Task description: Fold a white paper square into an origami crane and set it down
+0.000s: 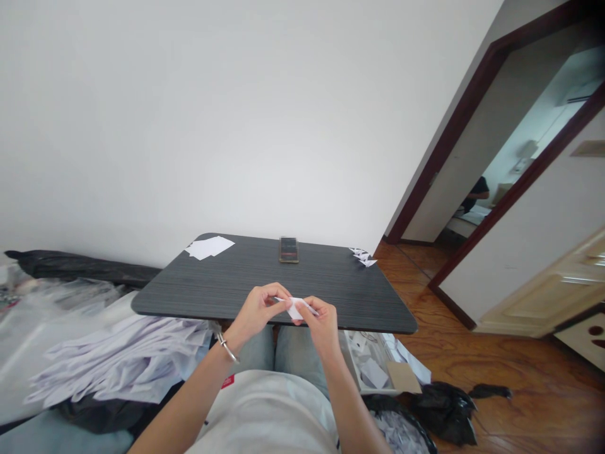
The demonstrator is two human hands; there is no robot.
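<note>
A small folded piece of white paper (pixel 295 309) is held between my two hands, just above the near edge of the dark table (pixel 222 287). My left hand (pixel 262 309) pinches its left side between thumb and fingers. On the other side, my right hand (pixel 321 318) grips the right part, thumb pressed on the front. The fingers cover parts of the paper, so its full folded shape cannot be made out. Flat white sheets (pixel 210 246) lie at the table's far left corner. Several small folded paper pieces (pixel 363 257) stand in a row at the far right corner.
A phone (pixel 288 250) lies near the table's back edge. White cloth (pixel 127 359) is heaped at the left. Below right are a white box (pixel 357 372) of papers and black plastic bags (pixel 444 410). Beyond a doorway, a person (pixel 476 194) is partly visible.
</note>
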